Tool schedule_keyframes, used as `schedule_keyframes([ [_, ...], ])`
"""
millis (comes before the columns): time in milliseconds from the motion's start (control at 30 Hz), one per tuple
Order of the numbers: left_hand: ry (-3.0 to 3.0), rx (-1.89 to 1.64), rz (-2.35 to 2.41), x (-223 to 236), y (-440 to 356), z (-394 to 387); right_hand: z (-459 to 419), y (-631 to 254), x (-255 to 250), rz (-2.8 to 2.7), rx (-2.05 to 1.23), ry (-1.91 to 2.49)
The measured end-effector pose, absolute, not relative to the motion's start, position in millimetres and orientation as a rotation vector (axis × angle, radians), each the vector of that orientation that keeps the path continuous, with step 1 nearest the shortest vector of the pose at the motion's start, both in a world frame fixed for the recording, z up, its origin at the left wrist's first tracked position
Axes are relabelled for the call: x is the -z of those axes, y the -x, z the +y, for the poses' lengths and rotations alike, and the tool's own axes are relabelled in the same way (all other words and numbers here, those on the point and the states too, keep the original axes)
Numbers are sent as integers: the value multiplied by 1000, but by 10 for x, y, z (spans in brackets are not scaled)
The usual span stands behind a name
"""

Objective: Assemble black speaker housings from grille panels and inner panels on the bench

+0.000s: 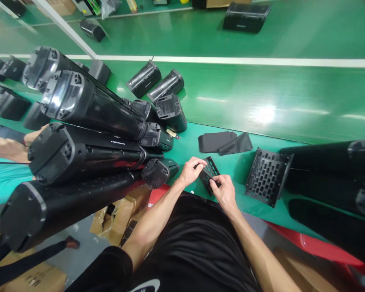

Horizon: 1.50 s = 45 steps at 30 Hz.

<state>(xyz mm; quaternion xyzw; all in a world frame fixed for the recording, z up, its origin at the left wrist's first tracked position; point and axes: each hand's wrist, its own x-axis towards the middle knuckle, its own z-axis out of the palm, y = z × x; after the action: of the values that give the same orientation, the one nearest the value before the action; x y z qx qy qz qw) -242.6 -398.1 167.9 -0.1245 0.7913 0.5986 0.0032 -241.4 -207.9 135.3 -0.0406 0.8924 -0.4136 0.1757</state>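
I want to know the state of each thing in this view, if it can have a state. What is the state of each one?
Small perforated black panel, held between both hands
Left hand, gripping the panel's upper part
Right hand, pinching the panel's lower part
Larger perforated black panel, tilted on the bench, not held
Black fabric pieces, lying flat, overlapping
Long black tubular housings, lying on their sides, piled together

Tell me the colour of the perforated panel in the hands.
The panel is black; the head view shows it.

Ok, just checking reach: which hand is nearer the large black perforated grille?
The right hand is nearer, to the left of the large black perforated grille and apart from it. The left hand is farther left; both hold a small black perforated strip.
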Motion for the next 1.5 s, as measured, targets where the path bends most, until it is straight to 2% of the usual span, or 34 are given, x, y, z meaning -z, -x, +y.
schedule_keyframes([
  [100, 451, -2039, 2306, -1654, 2524, -3926, -1973, 2429, -1461, 2623, 1224, 200],
  [200, 375, -2045, 2330, -1600, 2584, -3913, -1948, 2379, -1506, 2740, 1086, 407],
  [300, 346, -1772, 2519, -1506, 2581, -3943, -1945, 2207, -1472, 2728, 856, 599],
  [367, 410, -1511, 2635, -1433, 2560, -3959, -1889, 2048, -1431, 2656, 838, 626],
  [567, 420, -976, 2732, -1303, 2581, -3888, -1555, 1790, -1304, 2489, 1177, 3],
  [667, 306, -744, 2675, -1315, 2629, -3844, -1556, 1918, -1190, 2478, 1163, -252],
  [833, 290, -642, 2651, -1375, 2621, -3826, -1696, 2229, -1048, 2486, 1129, -493],
  [1000, 289, -788, 2631, -1415, 2425, -3838, -1609, 2280, -1187, 2418, 1270, -475],
  [1267, 669, -1629, 2069, -1663, 2005, -4035, -1645, 2190, -1496, 2254, 1554, -429],
  [1367, 630, -1614, 2028, -1862, 1928, -4075, -1707, 2175, -1610, 2171, 1653, -411],
  [1500, 717, -1356, 2139, -2077, 1968, -4032, -1661, 2222, -1820, 2104, 1745, -377],
])
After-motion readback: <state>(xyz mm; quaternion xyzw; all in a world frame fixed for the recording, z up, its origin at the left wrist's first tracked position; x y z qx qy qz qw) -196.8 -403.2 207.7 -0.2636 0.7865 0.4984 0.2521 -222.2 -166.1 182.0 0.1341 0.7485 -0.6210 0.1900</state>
